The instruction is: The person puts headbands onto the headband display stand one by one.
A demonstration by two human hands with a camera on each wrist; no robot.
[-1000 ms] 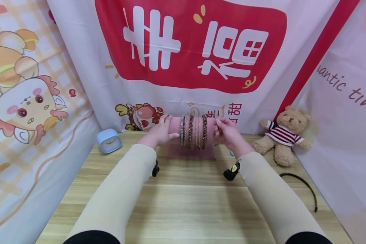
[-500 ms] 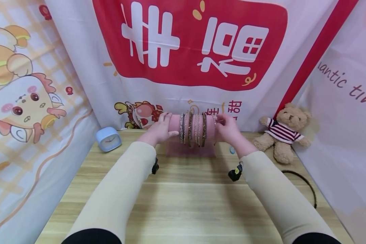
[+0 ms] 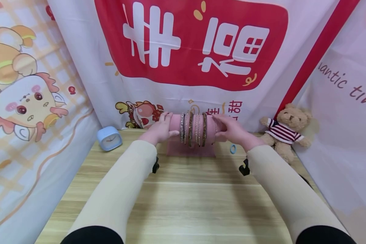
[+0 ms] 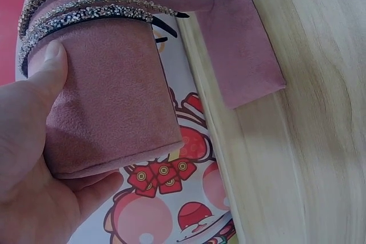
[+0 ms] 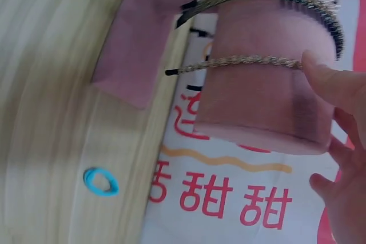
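A pink plush headband stand (image 3: 175, 121) lies across the back of the table, its roll raised on a flat base (image 4: 240, 44). Several sparkling headbands (image 3: 190, 130) hang side by side over it. My left hand (image 3: 161, 130) holds the roll's left end, thumb (image 4: 52, 55) on the near face and fingers underneath. Near the right end sits a thin beaded gold headband (image 5: 246, 61), apart from the others. My right hand (image 3: 233, 130) is spread around that end, thumb (image 5: 320, 78) at the gold headband and the other fingers loosely bent past the roll.
A light blue clock (image 3: 109, 138) stands at the left. A teal ring-shaped band (image 5: 101, 182) lies on the table right of the stand. Farther right sits a teddy bear (image 3: 285, 132) in a striped top. A printed cloth (image 3: 183, 93) hangs right behind the stand.
My right hand has gone from pinching the thin gold headband to loosened, spread fingers, with the wrist shifted right. The headband rests over the roll's right end. My left hand keeps its hold.
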